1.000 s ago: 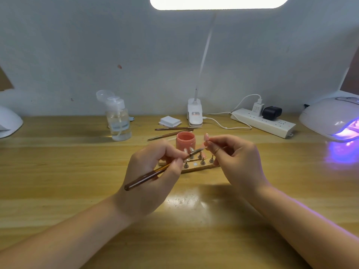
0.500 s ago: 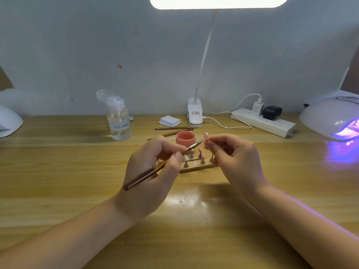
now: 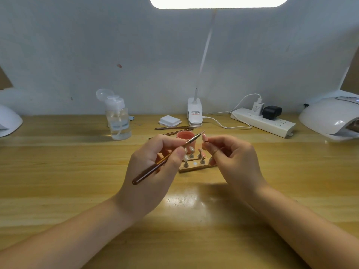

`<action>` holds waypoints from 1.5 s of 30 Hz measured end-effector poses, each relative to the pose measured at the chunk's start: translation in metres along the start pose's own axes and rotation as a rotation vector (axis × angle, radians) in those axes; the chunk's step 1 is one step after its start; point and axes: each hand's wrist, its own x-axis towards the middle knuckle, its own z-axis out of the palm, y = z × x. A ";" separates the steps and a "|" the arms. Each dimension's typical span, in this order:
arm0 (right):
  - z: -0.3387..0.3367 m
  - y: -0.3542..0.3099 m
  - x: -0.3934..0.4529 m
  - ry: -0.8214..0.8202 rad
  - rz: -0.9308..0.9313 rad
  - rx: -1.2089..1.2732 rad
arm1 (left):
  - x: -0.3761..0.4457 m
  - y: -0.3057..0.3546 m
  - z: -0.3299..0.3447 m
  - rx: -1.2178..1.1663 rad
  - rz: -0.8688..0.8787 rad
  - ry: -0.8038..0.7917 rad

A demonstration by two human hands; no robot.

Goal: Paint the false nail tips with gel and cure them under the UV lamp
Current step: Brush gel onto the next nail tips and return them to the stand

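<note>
My left hand (image 3: 153, 171) pinches a brown-handled gel brush (image 3: 165, 161), its bristle end raised to the upper right. That end reaches a pink false nail tip (image 3: 205, 137), which my right hand (image 3: 233, 162) pinches by its stand. Behind and below the hands lies a wooden holder (image 3: 194, 167) with several nail tips on metal pegs; my hands partly hide it. An open pot of pink gel (image 3: 184, 135) stands just behind the holder. The white UV lamp (image 3: 330, 117) sits at the far right, unlit.
A clear pump bottle (image 3: 117, 117) stands back left. Two spare brushes (image 3: 174, 129), a stack of white pads (image 3: 170, 121), the desk lamp's clip base (image 3: 194, 113) and a power strip (image 3: 262, 121) line the back. Another white device (image 3: 7, 121) sits at the left edge.
The brush tip has risen from the holder up to the nail tip in my right hand. The UV lamp's purple glow has gone out.
</note>
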 end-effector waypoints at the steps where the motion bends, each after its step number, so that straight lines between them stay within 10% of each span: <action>1: 0.000 -0.001 0.000 0.000 -0.005 0.012 | 0.000 -0.001 0.000 -0.009 -0.008 -0.005; 25: 0.001 0.000 -0.001 -0.021 0.051 0.113 | -0.004 -0.002 0.001 -0.095 -0.033 0.006; 45: -0.004 -0.002 -0.002 0.058 -0.265 -0.368 | -0.001 0.003 -0.001 0.053 0.007 0.013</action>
